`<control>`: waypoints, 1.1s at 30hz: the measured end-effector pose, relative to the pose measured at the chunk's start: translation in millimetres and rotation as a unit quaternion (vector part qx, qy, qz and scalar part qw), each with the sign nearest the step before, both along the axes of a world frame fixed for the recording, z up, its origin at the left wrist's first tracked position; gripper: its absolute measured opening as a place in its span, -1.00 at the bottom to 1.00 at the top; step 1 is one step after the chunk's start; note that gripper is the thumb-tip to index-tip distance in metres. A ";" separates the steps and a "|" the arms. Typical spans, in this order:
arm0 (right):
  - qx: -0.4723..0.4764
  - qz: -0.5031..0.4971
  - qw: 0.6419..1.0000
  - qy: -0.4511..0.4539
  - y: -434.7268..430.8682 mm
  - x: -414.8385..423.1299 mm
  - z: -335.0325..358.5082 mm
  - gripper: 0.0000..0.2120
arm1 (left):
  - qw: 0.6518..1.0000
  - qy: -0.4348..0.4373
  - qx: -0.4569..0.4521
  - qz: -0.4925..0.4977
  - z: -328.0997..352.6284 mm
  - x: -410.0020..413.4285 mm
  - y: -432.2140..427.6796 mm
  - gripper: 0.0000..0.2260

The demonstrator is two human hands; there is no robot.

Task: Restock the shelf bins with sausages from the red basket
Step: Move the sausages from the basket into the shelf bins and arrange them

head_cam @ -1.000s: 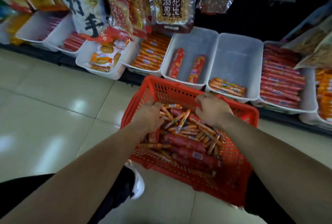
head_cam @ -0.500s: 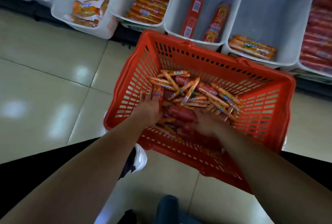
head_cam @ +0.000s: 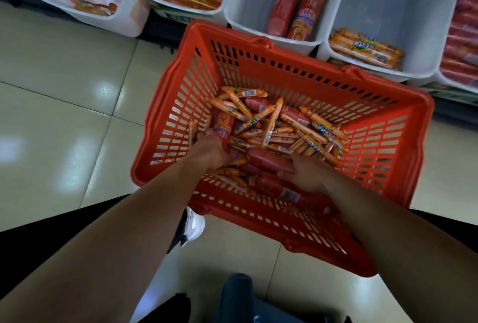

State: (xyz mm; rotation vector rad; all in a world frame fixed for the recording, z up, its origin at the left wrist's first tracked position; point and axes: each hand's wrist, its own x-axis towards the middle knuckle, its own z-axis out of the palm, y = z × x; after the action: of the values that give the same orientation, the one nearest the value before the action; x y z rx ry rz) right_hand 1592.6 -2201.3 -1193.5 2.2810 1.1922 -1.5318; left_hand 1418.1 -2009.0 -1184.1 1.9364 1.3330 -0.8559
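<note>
Both hands' grip (head_cam: 210, 148) among sausages (head_cam: 271, 126) in red basket (head_cam: 382, 126).

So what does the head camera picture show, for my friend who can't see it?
Two bare hands, the left hand and the right hand, dig into a red basket full of thin orange sausages and thick red sausages on a tiled floor. Behind it, white shelf bins hold more sausages, some nearly empty.
</note>
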 end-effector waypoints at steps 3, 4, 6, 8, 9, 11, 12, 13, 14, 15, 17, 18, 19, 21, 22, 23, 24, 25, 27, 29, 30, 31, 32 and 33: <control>0.002 -0.011 1.000 -0.018 -7.6 11.2 11.0 -0.32 | 1.000 0.021 -0.008 0.003 4.7 1.3 3.1 0.03; 0.002 -0.026 1.000 -0.015 -10.7 15.0 15.7 -0.33 | 1.000 0.022 -0.014 0.008 5.8 1.4 4.2 -0.01; -0.001 -0.050 0.999 -0.013 -16.2 22.2 23.5 -0.36 | 0.999 0.013 -0.039 0.028 11.4 4.2 5.5 -0.02; -0.007 -0.061 0.998 -0.017 -17.8 26.3 30.4 -0.35 | 0.998 0.005 -0.051 0.038 17.8 9.4 4.9 -0.02; -0.014 -0.072 0.997 -0.015 -17.8 27.4 32.4 -0.35 | 0.998 0.005 -0.048 0.030 23.6 12.2 2.9 -0.02; -0.025 -0.088 0.996 -0.014 -15.8 24.6 40.9 -0.40 | 0.999 -0.006 -0.031 0.007 28.1 12.9 -1.3 -0.07; -0.028 -0.086 0.996 -0.022 -15.1 22.6 47.2 -0.45 | 1.000 -0.015 -0.024 -0.011 30.7 12.6 -3.3 -0.11; -0.029 -0.079 0.996 -0.035 -15.3 21.0 53.2 -0.50 | 0.999 -0.028 -0.015 -0.037 32.1 11.9 -4.2 -0.14; -0.021 -0.072 0.996 -0.047 -15.8 20.2 59.6 -0.55 | 0.998 -0.032 -0.010 -0.059 31.3 10.2 -2.1 -0.15; -0.016 -0.069 0.996 -0.056 -16.4 20.4 65.9 -0.58 | 0.996 -0.035 -0.005 -0.078 36.6 9.1 -0.4 -0.17; 0.004 -0.074 0.995 -0.063 -15.3 22.6 84.0 -0.57 | 0.995 -0.042 -0.004 -0.086 54.1 8.7 4.6 -0.27; 0.019 -0.079 0.995 -0.065 -13.8 25.1 94.2 -0.54 | 0.995 -0.049 0.000 -0.091 68.6 9.3 7.0 -0.30; 0.031 -0.092 0.993 -0.066 -12.1 28.0 104.3 -0.50 | 0.993 -0.059 0.005 -0.100 88.2 10.2 8.7 -0.34; 0.064 -0.111 0.989 -0.067 -6.4 34.5 129.7 -0.47 | 0.991 -0.072 0.015 -0.111 123.5 11.5 15.2 -0.39; 0.081 -0.110 0.988 -0.069 -2.9 38.4 143.5 -0.48 | 0.990 -0.083 0.017 -0.116 142.7 12.1 19.1 -0.42; 0.093 -0.103 0.987 -0.076 1.3 43.7 157.3 -0.49 | 0.987 -0.096 0.023 -0.124 163.0 12.4 22.9 -0.46; 0.109 -0.090 0.986 -0.085 6.0 49.7 172.5 -0.50 | 0.986 -0.104 0.032 -0.128 181.0 13.2 27.6 -0.49; 0.116 -0.085 0.985 -0.093 10.7 55.6 186.5 -0.53 | 0.984 -0.115 0.042 -0.133 197.5 13.7 33.4 -0.51; 0.145 -0.089 0.979 -0.109 19.8 65.9 210.6 -0.54 | 0.979 -0.136 0.056 -0.144 229.0 15.4 43.2 -0.52; 0.181 -0.114 0.966 -0.147 28.8 74.0 226.9 -0.46 | 0.975 -0.146 0.072 -0.153 251.6 18.7 53.4 -0.54; 0.197 -0.129 0.957 -0.169 33.5 76.7 231.6 -0.44 | 0.973 -0.152 0.085 -0.154 259.6 20.5 58.0 -0.56; 0.210 -0.149 0.949 -0.181 39.1 78.8 236.7 -0.44 | 0.969 -0.166 0.096 -0.154 265.6 22.2 62.3 -0.56; 0.224 -0.171 0.941 -0.184 44.9 80.2 239.8 -0.46 | 0.967 -0.183 0.103 -0.146 266.6 23.0 67.3 -0.56; 0.231 -0.198 0.935 -0.181 51.7 82.4 239.6 -0.49 | 0.965 -0.197 0.108 -0.135 265.2 24.3 71.8 -0.56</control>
State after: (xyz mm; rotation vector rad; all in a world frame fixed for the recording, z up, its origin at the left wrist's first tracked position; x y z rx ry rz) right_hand 1675.0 -2149.6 -953.9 3.0953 1.1212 -0.9032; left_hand 1442.5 -1937.2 -919.0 2.3471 0.9710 -0.4189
